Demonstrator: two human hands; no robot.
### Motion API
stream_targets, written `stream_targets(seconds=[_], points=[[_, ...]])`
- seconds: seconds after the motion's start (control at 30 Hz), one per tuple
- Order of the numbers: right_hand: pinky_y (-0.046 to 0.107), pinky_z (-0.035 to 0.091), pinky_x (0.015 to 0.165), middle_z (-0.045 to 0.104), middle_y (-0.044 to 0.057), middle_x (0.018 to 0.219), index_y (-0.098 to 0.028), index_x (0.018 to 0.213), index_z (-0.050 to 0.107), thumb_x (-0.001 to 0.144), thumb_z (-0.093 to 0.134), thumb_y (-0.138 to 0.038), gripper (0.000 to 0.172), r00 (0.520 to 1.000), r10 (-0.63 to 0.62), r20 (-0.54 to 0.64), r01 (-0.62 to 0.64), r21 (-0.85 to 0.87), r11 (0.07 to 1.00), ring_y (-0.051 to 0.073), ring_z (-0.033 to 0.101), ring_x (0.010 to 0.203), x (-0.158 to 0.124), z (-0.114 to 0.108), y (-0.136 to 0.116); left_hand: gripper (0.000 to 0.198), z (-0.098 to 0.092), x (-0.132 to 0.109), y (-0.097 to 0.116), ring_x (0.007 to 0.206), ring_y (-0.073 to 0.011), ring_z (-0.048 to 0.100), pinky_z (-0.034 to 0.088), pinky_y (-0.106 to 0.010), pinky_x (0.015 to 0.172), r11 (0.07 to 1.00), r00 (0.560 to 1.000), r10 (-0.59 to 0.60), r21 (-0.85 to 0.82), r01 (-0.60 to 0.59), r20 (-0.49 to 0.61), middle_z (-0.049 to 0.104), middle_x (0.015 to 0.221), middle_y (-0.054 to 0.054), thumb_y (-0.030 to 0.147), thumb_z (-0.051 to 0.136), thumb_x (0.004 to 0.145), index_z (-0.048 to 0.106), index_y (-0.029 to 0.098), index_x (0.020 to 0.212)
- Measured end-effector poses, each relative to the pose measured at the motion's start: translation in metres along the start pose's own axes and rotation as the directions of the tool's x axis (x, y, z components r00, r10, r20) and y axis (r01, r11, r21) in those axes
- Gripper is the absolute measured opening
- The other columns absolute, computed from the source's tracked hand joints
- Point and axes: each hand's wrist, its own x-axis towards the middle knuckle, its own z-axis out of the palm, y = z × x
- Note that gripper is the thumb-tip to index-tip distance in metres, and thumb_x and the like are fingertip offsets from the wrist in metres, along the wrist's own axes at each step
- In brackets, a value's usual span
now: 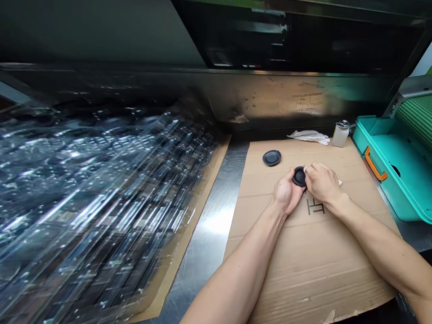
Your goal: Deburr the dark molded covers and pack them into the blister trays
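My left hand (287, 191) is closed round the edge of a small round black plastic part (299, 176) with a raised rim, held above the cardboard sheet (286, 252). At the part's right rim, my right hand (322, 181) is closed in a pinch. A bit of white shows at its fingertips, and a pale end pokes out past the far side of the hand; what it grips is mostly hidden. Another black part (272, 157) of similar shape lies on the cardboard, beyond my left hand.
On the left, stacked clear plastic trays (111, 211) are blurred. White gloves (309, 136) and a small bottle with a metal top (340, 133) sit at the cardboard's far edge. A teal bin (408, 198) with an orange handle stands right. A dark machine panel (303, 45) rises behind.
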Motion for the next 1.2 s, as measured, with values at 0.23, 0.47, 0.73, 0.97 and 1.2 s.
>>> stream_targets(seconds=[0.23, 0.47, 0.73, 0.97, 1.2], points=[[0.027, 0.046, 0.07, 0.069, 0.002, 0.077, -0.02, 0.084, 0.075, 0.09, 0.062, -0.023, 0.015, 0.981, 0.075, -0.179, 0.012, 0.442, 0.897, 0.015, 0.062, 0.071, -0.013, -0.009, 0.027, 0.038, -0.001, 0.001, 0.01, 0.12, -0.03, 0.069, 0.057, -0.044, 0.101, 0.998, 0.999, -0.035, -0.059, 0.037, 0.02, 0.073, 0.118, -0.021, 0.033, 0.036, 0.107, 0.067, 0.01, 0.105], [0.03, 0.048, 0.071, 0.071, 0.004, 0.083, -0.02, 0.09, 0.075, 0.095, 0.06, -0.027, 0.017, 0.95, 0.145, -0.275, -0.012, 0.434, 0.901, 0.017, 0.062, 0.074, -0.011, -0.021, 0.024, 0.04, 0.0, -0.001, 0.012, 0.115, -0.0302, 0.071, 0.059, -0.045, 0.094, 0.991, 0.995, -0.092, -0.09, 0.094, 0.027, 0.075, 0.112, -0.02, 0.035, 0.034, 0.107, 0.064, 0.011, 0.118], [0.035, 0.049, 0.084, 0.069, 0.008, 0.091, -0.021, 0.097, 0.073, 0.099, 0.055, -0.026, 0.018, 0.974, 0.015, -0.227, 0.062, 0.328, 0.943, 0.022, 0.063, 0.09, -0.011, -0.011, 0.004, 0.046, 0.002, -0.006, 0.002, 0.108, -0.0263, 0.071, 0.054, -0.045, 0.104, 0.995, 0.986, -0.093, -0.027, 0.098, 0.135, 0.075, 0.097, -0.013, 0.039, 0.035, 0.107, 0.072, 0.013, 0.104], [0.033, 0.05, 0.081, 0.069, 0.008, 0.101, -0.021, 0.1, 0.071, 0.1, 0.052, -0.023, 0.019, 0.972, -0.224, -0.067, 0.233, 0.342, 0.91, 0.021, 0.062, 0.093, -0.018, -0.004, -0.006, 0.034, 0.002, -0.012, -0.002, 0.12, -0.0275, 0.068, 0.048, -0.046, 0.113, 0.997, 0.99, -0.076, 0.038, 0.072, 0.122, 0.076, 0.112, -0.014, 0.034, 0.045, 0.104, 0.073, 0.016, 0.109], [0.037, 0.05, 0.091, 0.069, 0.011, 0.101, -0.021, 0.1, 0.071, 0.103, 0.043, -0.021, 0.028, 0.968, -0.173, -0.18, 0.213, 0.234, 0.949, 0.024, 0.061, 0.103, -0.012, -0.003, -0.006, 0.044, 0.002, -0.01, -0.003, 0.122, -0.0284, 0.067, 0.05, -0.044, 0.112, 0.997, 0.984, -0.071, -0.015, 0.075, 0.163, 0.075, 0.112, -0.014, 0.041, 0.04, 0.106, 0.075, 0.013, 0.103]])
